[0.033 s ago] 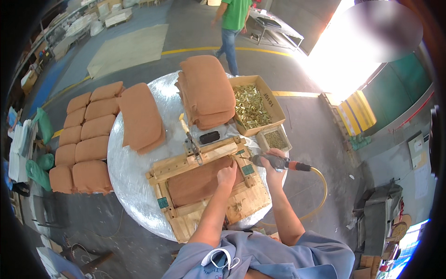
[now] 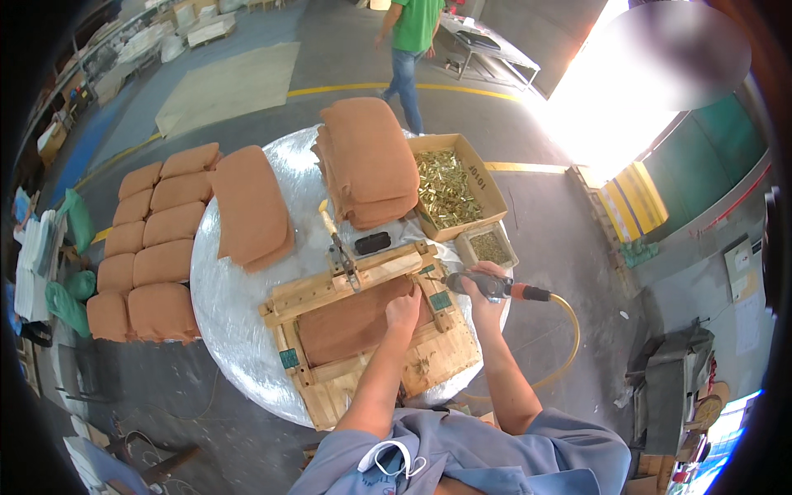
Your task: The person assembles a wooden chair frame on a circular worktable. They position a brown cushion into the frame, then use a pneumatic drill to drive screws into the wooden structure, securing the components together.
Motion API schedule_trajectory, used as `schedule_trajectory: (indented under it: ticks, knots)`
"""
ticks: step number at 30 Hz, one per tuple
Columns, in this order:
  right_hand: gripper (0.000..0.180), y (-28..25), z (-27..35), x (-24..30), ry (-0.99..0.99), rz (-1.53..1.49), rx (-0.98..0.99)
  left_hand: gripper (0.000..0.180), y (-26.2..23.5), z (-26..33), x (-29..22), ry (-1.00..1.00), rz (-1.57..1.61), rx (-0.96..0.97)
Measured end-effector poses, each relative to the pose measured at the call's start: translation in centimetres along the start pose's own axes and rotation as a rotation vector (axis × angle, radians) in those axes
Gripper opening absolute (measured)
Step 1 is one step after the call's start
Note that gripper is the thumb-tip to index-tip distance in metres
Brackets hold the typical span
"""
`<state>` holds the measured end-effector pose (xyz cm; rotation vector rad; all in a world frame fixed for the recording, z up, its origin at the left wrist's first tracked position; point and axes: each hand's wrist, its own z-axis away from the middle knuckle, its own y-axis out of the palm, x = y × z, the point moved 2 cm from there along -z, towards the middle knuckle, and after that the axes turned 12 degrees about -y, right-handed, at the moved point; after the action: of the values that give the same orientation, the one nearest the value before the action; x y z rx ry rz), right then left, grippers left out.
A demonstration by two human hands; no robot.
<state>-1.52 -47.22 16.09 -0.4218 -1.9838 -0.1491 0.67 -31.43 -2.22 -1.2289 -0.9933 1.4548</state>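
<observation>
My right hand point(image 2: 486, 304) is wrapped round a grey-and-orange air drill point(image 2: 500, 287), whose thin bit points left at the right end of a wooden clamping jig point(image 2: 285, 310). Inside the jig lies a flat brown panel point(image 2: 342, 323). Over the panel's right part, my left hand point(image 2: 403, 313) has its fingers closed close to the jig's right end piece, near the drill tip; anything they pinch is too small to make out. A toggle clamp with a yellowish handle point(image 2: 327, 218) stands at the jig's far side, by a wooden bar point(image 2: 381, 271).
The round table point(image 2: 235, 330) is wrapped in shiny film. On it are brown panel stacks point(image 2: 369, 157), a carton of brass-coloured fittings point(image 2: 487, 177), a small tray point(image 2: 505, 257) and a black object point(image 2: 373, 242). A yellow hose point(image 2: 577, 342) trails right. A person in green point(image 2: 415, 33) is beyond.
</observation>
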Motion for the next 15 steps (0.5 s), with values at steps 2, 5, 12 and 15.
schedule_trajectory:
  ticks: [2, 5, 12, 15]
  knots:
    - [0.049, 0.4, -0.2, -0.5, -0.002, -0.019, 0.016, 0.05, 0.5, 0.4, -0.2, 0.001, 0.021, -0.019]
    - [0.048, 0.8, -0.9, -2.6, -0.017, -0.016, 0.054, 0.049, 1.0, -0.3, -0.5, 0.011, 0.027, -0.068]
    - [0.047, 3.3, -2.4, -1.6, 0.012, 0.045, 0.116, 0.049, 0.3, -0.8, -0.2, -0.042, 0.043, 0.019]
    - [0.048, 3.4, -2.7, -1.6, 0.029, 0.059, 0.124, 0.05, -0.4, -0.5, -0.4, -0.033, 0.03, 0.024]
